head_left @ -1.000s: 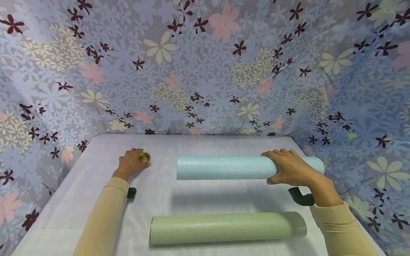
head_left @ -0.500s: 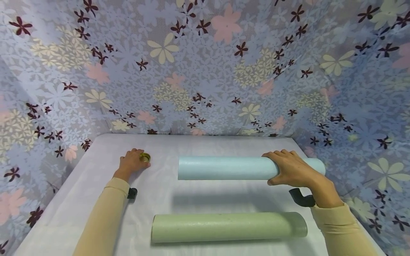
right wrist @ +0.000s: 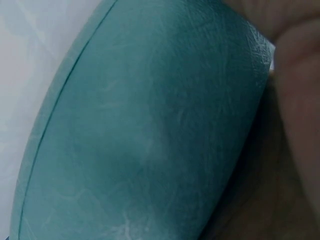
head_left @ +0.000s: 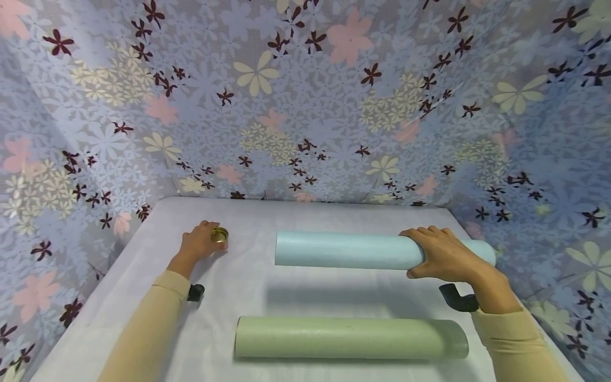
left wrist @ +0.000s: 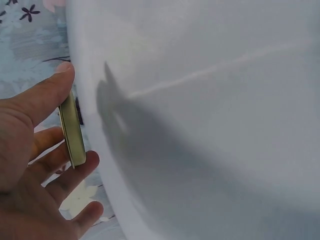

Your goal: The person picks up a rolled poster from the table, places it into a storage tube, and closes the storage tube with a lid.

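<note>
My left hand is at the far left of the white table, pinching a round gold lid between thumb and fingers. In the left wrist view the lid appears edge-on, shallow, with a thin rim. On the other side, my right hand grips a light blue tube from above, near its right end. The tube is level and off the table, its shadow falling beneath it. Up close in the right wrist view, the tube's surface fills most of the picture. A pale green tube lies crosswise nearer to me.
A white cloth covers the table. Flowered fabric rises behind it and along both sides. Dark wrist-camera mounts show below each wrist, the right one under the blue tube.
The whole head view has shifted slightly to the right. The gold lid has tipped so its inside shows more, and the blue tube slants slightly. Both hands keep their hold.
</note>
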`<state>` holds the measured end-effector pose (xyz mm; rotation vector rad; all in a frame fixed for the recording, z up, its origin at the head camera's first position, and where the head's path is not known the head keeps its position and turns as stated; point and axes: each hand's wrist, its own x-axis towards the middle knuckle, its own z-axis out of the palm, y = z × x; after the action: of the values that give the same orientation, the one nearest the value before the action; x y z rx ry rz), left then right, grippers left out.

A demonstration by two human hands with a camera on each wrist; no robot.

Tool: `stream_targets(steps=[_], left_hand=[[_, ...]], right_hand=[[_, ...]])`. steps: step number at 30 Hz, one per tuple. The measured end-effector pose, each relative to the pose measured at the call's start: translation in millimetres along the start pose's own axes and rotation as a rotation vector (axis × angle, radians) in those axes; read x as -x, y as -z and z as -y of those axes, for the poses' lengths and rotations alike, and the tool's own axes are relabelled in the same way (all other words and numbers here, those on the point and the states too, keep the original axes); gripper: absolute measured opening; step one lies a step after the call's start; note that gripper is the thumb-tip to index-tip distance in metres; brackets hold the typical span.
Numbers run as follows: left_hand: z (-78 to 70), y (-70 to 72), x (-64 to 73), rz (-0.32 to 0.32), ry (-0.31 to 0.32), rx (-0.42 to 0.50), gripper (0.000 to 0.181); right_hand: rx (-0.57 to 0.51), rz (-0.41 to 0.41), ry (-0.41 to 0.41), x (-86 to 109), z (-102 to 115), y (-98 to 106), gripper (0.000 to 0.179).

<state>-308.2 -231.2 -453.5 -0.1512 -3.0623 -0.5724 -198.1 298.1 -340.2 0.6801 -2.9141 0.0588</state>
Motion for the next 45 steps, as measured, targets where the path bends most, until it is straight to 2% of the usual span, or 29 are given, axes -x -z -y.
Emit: stream_targets(steps=[10,18,34,45], left_hand=[[-17.5,22.2,22.6,-0.043,-0.074,-0.039,0.071],[-35.6,38.8,41.2,-0.079,-0.121,-0.005,0.070],[-67.5,49.2,79.1,-0.185,-0.219,0.183,0.066],[-81.4,53.1,102.5,-0.123,-0.221,0.422,0.069]], right_hand=[[0.000,-0.008,0.010,-2.5,0,0,0.078],[-0.003,-0.011,0.005,-3.1,0,1,0.077],[0.003,-0.023,0.009,-2.8,0,4,0.077],[0.000,-0.038,0.009,-2.6,3,8,0.076]])
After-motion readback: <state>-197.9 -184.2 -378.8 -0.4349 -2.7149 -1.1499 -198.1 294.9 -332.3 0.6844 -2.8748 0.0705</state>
